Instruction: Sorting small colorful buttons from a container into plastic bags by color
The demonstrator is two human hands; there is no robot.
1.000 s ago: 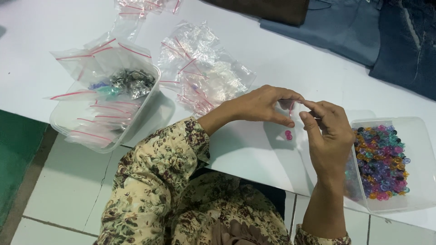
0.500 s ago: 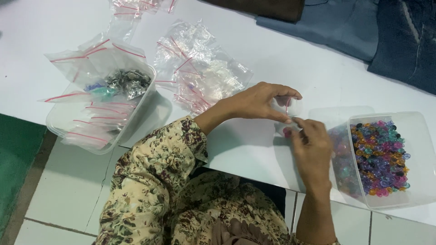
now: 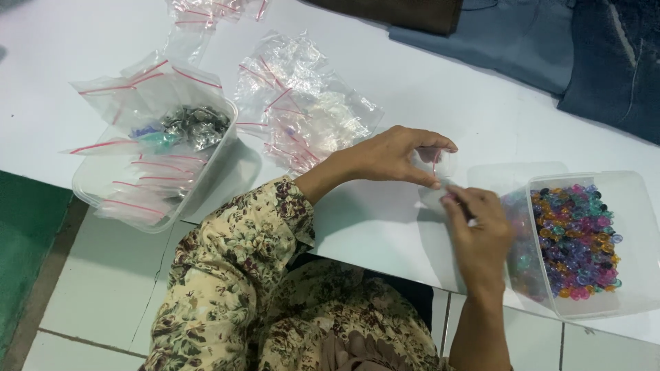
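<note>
My left hand (image 3: 395, 156) pinches a small clear zip bag (image 3: 434, 163) with a red seal strip, held just above the white table (image 3: 426, 82). My right hand (image 3: 479, 230) is closed at the bag's mouth, fingertips touching it; whether it holds a bead is hidden. To the right sits a clear plastic tub (image 3: 636, 199) filled with several small colourful beads (image 3: 576, 240).
A pile of empty clear zip bags (image 3: 302, 110) lies on the table left of my hands. A clear tub (image 3: 96, 189) at the left table edge holds filled bags and dark metal bits. Dark blue cloth (image 3: 550, 48) lies at the back right. White floor tiles below.
My right hand moved down and right, toward the bead tub, while still touching the bag. The pink bead seen under the hands earlier is out of sight now.
</note>
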